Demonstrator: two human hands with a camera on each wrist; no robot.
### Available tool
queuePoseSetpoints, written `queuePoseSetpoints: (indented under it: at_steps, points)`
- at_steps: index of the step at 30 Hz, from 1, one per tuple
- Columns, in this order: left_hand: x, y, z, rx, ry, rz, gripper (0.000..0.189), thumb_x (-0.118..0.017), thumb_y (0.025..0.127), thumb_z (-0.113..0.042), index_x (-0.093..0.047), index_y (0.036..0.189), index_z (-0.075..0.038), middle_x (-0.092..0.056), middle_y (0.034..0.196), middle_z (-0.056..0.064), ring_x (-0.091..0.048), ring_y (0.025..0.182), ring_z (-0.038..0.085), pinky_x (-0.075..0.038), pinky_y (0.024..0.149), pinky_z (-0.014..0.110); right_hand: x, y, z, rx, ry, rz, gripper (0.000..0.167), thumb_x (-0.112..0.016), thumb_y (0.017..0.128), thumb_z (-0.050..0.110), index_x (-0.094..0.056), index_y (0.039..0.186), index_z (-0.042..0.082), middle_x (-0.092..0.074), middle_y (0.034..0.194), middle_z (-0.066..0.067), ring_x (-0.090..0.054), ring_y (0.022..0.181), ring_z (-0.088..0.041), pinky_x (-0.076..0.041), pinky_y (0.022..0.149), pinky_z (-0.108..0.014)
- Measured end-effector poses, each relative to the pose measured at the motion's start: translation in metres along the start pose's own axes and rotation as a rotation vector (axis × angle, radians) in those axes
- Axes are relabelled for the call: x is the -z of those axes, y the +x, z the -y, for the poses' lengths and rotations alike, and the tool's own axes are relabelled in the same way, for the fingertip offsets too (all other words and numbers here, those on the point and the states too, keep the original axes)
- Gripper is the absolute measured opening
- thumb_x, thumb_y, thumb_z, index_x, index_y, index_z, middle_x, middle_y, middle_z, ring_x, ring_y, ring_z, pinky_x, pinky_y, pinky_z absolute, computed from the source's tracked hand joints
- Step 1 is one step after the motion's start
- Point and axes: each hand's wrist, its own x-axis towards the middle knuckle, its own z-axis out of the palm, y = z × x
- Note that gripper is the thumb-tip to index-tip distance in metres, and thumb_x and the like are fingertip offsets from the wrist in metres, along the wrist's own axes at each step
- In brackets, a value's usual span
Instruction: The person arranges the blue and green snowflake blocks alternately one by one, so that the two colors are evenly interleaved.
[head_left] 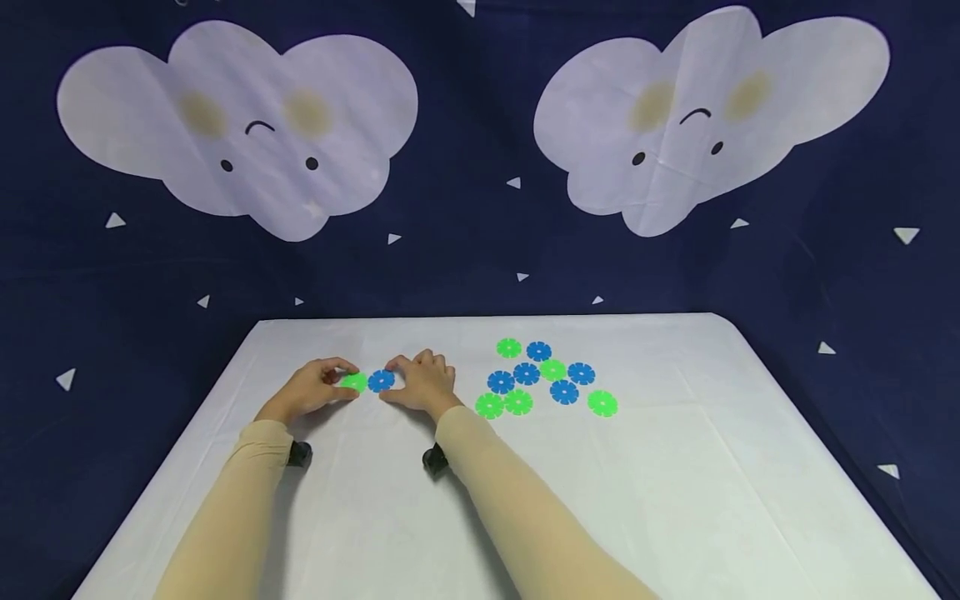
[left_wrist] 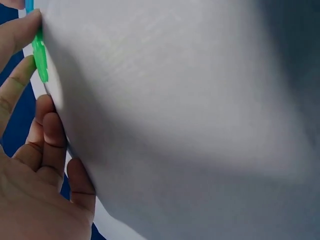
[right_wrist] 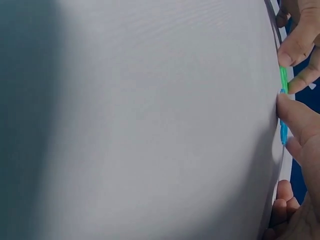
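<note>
On the table [head_left: 675,500], the left grip [head_left: 309,389] partly hides a green disc [head_left: 356,382].

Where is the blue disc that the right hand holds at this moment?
In the head view, the blue disc is left of centre, in the right hand, just right of the green disc in the left hand.

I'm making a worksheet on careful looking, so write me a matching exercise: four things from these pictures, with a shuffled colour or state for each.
1. left hand
2. right hand
3. tabletop
4. backdrop

A. white
B. pinches a blue disc
C. dark blue with pale clouds
D. pinches a green disc

Pairs: 1-D; 2-B; 3-A; 4-C
</note>
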Motion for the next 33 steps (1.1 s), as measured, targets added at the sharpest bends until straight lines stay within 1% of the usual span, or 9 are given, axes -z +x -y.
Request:
queuePoseSetpoints:
  at_steps: [3, 5, 8, 12, 15, 19, 25, 30, 33]
  points:
    - [0.000, 0.000, 0.001, 0.017, 0.025, 0.007, 0.049, -0.085, 0.092, -0.025, -0.070, 0.135, -0.007, -0.063, 0.109, 0.015, -0.055, 0.099, 0.028, -0.045, 0.083, 0.037, -0.001, 0.005, -0.003, 0.009, 0.021, 0.023, 0.063, -0.074, 0.095, 0.059, -0.054, 0.153, 0.042, -0.053, 0.149, -0.008, -0.048, 0.137, -0.030, -0.042, 0.106, -0.045]
    - [-0.001, 0.002, 0.001, 0.019, 0.048, 0.009, 0.049, -0.084, 0.092, -0.024, -0.069, 0.136, -0.007, -0.064, 0.111, 0.017, -0.056, 0.100, 0.030, -0.047, 0.085, 0.040, 0.004, 0.007, -0.006, 0.037, 0.045, 0.053, 0.068, -0.078, 0.094, 0.055, -0.052, 0.155, 0.038, -0.054, 0.150, -0.009, -0.049, 0.137, -0.030, -0.043, 0.109, -0.046]
    - [-0.002, 0.003, -0.002, 0.000, 0.096, 0.000, 0.050, -0.084, 0.092, -0.022, -0.067, 0.137, -0.007, -0.064, 0.116, 0.020, -0.058, 0.104, 0.033, -0.052, 0.090, 0.050, 0.026, 0.004, -0.019, 0.164, 0.080, 0.152, 0.068, -0.079, 0.095, 0.048, -0.053, 0.155, 0.030, -0.058, 0.147, -0.010, -0.053, 0.135, -0.029, -0.046, 0.113, -0.048]
    - [-0.003, 0.002, -0.018, -0.028, 0.192, -0.034, 0.055, -0.085, 0.091, -0.021, -0.066, 0.141, -0.008, -0.063, 0.127, 0.026, -0.060, 0.117, 0.040, -0.050, 0.097, 0.062, 0.069, -0.006, -0.046, 0.307, 0.121, 0.289, 0.053, -0.080, 0.098, 0.033, -0.063, 0.146, 0.018, -0.066, 0.140, -0.011, -0.061, 0.128, -0.027, -0.051, 0.113, -0.045]
    - [-0.002, 0.003, -0.030, -0.051, 0.242, -0.045, 0.059, -0.085, 0.090, -0.021, -0.065, 0.144, -0.010, -0.061, 0.134, 0.027, -0.058, 0.126, 0.044, -0.048, 0.098, 0.066, 0.093, -0.011, -0.066, 0.311, 0.077, 0.315, 0.046, -0.083, 0.096, 0.023, -0.069, 0.139, 0.015, -0.069, 0.136, -0.010, -0.063, 0.126, -0.025, -0.052, 0.111, -0.042]
    - [0.001, 0.008, -0.036, -0.113, 0.253, -0.019, 0.061, -0.087, 0.089, -0.023, -0.065, 0.145, -0.009, -0.063, 0.136, 0.027, -0.060, 0.129, 0.046, -0.047, 0.103, 0.071, 0.108, -0.021, -0.088, 0.288, -0.014, 0.326, 0.047, -0.087, 0.092, 0.018, -0.072, 0.136, 0.016, -0.071, 0.134, -0.008, -0.064, 0.127, -0.025, -0.053, 0.113, -0.042]
    - [0.000, 0.014, -0.035, -0.163, 0.220, 0.042, 0.060, -0.088, 0.089, -0.024, -0.068, 0.141, -0.004, -0.066, 0.132, 0.025, -0.063, 0.127, 0.046, -0.049, 0.110, 0.068, 0.108, -0.039, -0.102, 0.292, -0.026, 0.363, 0.047, -0.091, 0.086, 0.015, -0.076, 0.130, 0.014, -0.072, 0.136, -0.006, -0.063, 0.131, -0.024, -0.052, 0.116, -0.041]
    - [-0.006, 0.017, -0.035, -0.174, 0.197, 0.062, 0.057, -0.089, 0.087, -0.024, -0.071, 0.137, -0.003, -0.068, 0.127, 0.023, -0.064, 0.122, 0.043, -0.051, 0.109, 0.063, 0.106, -0.048, -0.104, 0.313, -0.069, 0.348, 0.048, -0.093, 0.084, 0.013, -0.078, 0.130, 0.012, -0.074, 0.133, -0.006, -0.064, 0.122, -0.024, -0.053, 0.112, -0.041]
    - [-0.009, 0.018, -0.036, -0.183, 0.191, 0.066, 0.055, -0.090, 0.088, -0.024, -0.072, 0.135, -0.002, -0.068, 0.127, 0.022, -0.064, 0.120, 0.041, -0.052, 0.109, 0.061, 0.105, -0.051, -0.105, 0.302, -0.079, 0.334, 0.048, -0.094, 0.083, 0.012, -0.078, 0.128, 0.013, -0.072, 0.135, -0.007, -0.065, 0.124, -0.024, -0.054, 0.111, -0.041]
